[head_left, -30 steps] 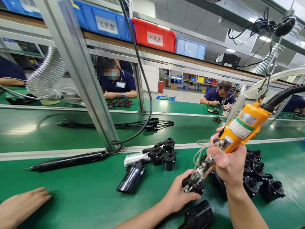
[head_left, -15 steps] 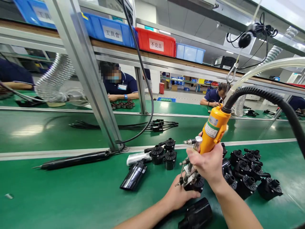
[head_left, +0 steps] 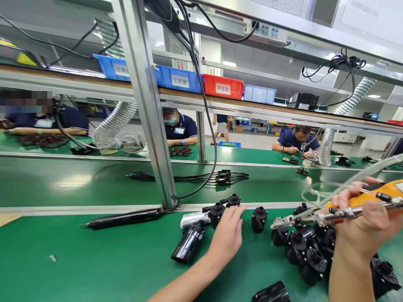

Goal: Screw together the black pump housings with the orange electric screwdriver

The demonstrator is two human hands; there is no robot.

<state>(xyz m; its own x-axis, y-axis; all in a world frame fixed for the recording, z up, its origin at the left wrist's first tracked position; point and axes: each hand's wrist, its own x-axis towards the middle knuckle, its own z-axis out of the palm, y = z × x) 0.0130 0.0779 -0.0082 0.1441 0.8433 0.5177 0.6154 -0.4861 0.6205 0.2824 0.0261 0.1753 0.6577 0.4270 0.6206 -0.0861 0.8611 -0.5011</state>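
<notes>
Orange power tool point(head_left: 393, 188) at the right edge, its rear cut off by the frame, points its slim metal nose point(head_left: 283, 222) leftward above a cluster of black ribbed parts point(head_left: 311, 264) on the green bench point(head_left: 94, 268). The right hand point(head_left: 362, 226) has its fingers curled firmly around the tool, covering much of its body; the nose and forearm hide some parts. The left hand point(head_left: 228, 235), fingers loosely bent, reaches over a smaller group of black parts point(head_left: 217, 214); its fingertips cover them, so any grip cannot be told. Between the groups, one black part point(head_left: 259, 219) stands alone. A black cylinder point(head_left: 272, 292) is cropped by the bottom edge. Beyond, a metal post point(head_left: 151, 109) partly hides a co-worker point(head_left: 185, 132).
</notes>
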